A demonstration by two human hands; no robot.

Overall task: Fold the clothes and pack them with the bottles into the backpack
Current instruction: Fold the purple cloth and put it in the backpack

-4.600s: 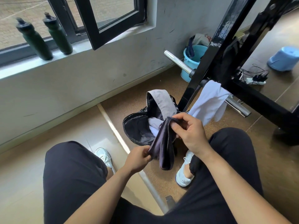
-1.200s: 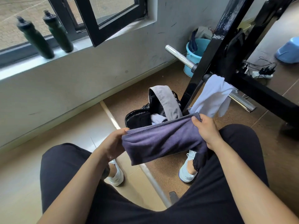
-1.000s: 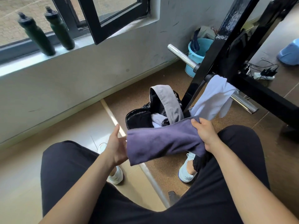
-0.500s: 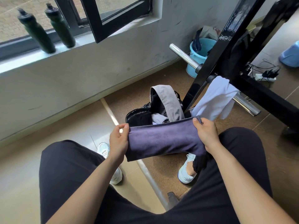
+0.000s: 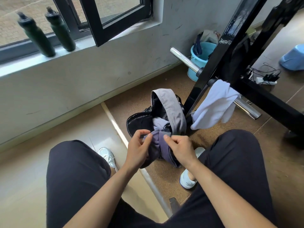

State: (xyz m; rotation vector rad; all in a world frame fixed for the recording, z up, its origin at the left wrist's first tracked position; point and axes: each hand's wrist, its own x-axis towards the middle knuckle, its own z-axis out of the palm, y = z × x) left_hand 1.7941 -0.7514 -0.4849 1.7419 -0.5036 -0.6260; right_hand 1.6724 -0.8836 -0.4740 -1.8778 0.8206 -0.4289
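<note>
A dark purple cloth (image 5: 159, 145) hangs folded in half between my hands, just in front of the backpack. My left hand (image 5: 139, 148) pinches its left top corner and my right hand (image 5: 179, 148) pinches the right one, the two corners brought close together. The black backpack (image 5: 141, 124) stands open on the floor with its grey flap (image 5: 169, 109) tipped back and a pale garment (image 5: 158, 123) inside. A white cloth (image 5: 215, 104) hangs over a chrome bar. Two dark green bottles (image 5: 36, 36) (image 5: 60, 30) stand on the window sill.
A black metal frame (image 5: 218, 51) with a chrome bar (image 5: 185, 59) rises right of the backpack. A blue bucket (image 5: 199, 60) with clothes stands by the wall, a blue stool (image 5: 292, 59) and a power strip with cables (image 5: 264, 78) lie far right. My knees flank the hands.
My hands have come together, folding the stretched purple cloth in half so that it now hangs down between them. The left hand let go briefly and took hold again before that.
</note>
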